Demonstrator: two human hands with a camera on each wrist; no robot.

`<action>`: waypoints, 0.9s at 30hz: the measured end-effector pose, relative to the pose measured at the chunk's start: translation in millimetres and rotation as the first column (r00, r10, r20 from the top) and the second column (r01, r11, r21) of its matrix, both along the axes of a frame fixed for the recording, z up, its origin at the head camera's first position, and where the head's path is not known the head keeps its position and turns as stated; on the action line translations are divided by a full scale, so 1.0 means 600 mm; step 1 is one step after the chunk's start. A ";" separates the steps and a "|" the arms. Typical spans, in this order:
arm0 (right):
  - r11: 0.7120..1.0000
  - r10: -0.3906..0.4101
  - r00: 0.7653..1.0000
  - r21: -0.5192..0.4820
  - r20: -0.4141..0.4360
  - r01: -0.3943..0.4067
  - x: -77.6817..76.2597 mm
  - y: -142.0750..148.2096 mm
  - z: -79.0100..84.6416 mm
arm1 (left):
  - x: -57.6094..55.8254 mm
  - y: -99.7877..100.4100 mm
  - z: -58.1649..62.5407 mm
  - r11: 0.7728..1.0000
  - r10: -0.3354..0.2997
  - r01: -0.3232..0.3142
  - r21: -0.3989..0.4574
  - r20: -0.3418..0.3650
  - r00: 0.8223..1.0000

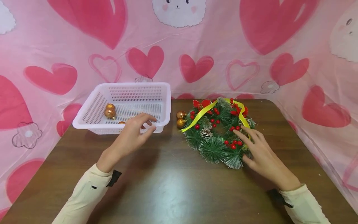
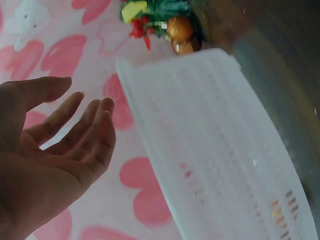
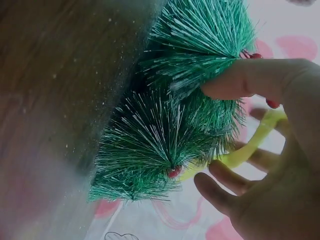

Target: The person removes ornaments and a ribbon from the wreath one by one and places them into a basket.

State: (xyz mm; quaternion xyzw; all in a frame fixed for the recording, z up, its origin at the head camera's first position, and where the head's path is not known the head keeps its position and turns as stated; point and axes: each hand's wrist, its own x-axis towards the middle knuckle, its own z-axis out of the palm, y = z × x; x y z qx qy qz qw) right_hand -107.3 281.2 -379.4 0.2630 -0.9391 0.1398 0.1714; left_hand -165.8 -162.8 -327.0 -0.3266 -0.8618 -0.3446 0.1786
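Observation:
My left hand (image 1: 137,131) hovers over the near right part of a white slotted plastic basket (image 1: 167,105), fingers loosely bent and nothing between them. Two gold baubles (image 1: 110,112) lie at the basket's left side, and another is partly hidden behind its near rim. On the table to the right sits a green wreath (image 1: 213,149) with red berries, red flowers and pinecones. A yellow ribbon (image 1: 202,114) drapes over its top and right side. My right hand (image 1: 263,155) is at the wreath's right edge, fingers spread and fingertips close over ribbon and berries.
Two more gold baubles (image 1: 181,119) are at the wreath's left edge, close to the ribbon's end. The brown wooden table (image 1: 173,186) stands against a pink cloth backdrop (image 1: 223,40) printed with hearts, which also hangs along both sides.

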 end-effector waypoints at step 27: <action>0.998 -0.022 0.996 -0.063 0.089 0.028 0.005 0.004 0.001 | -0.024 0.147 -0.080 0.970 -0.052 0.069 -0.234 0.078 0.996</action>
